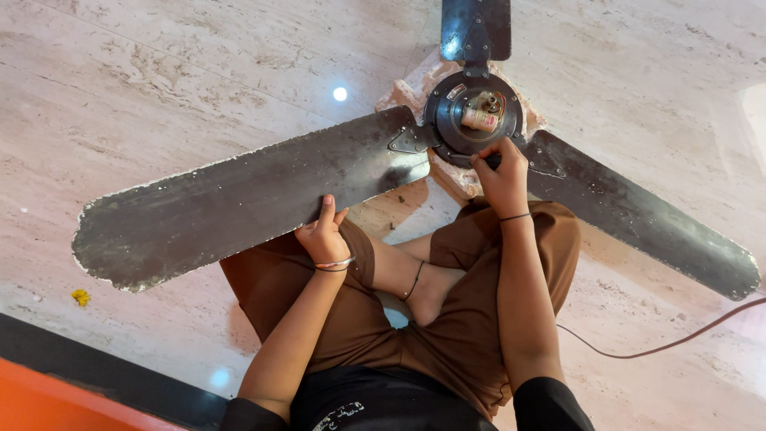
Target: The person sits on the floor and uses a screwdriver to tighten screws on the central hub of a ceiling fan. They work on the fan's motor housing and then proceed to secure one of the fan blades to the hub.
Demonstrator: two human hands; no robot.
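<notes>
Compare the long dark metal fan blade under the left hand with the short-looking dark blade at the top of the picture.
The long dark blade lies wholly in view, its edges chipped pale; the top blade is cut off by the frame. The left hand grips the long blade; nothing touches the top blade. Both are bolted to the round motor hub.

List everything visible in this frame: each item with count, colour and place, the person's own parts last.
ceiling fan: one, dark metal, lying on the floor ahead of the person
fan blades: three, dark with chipped pale edges, spreading left, right and up
capacitor: one, pale cylinder, inside the open hub
cloth: one, pinkish, under the hub
cable: one, brown, on the floor at right
yellow scrap: one, floor at left
floor: pale marble
left hand: grips the left blade's near edge
right hand: at the hub rim, fingers closed around something dark
</notes>
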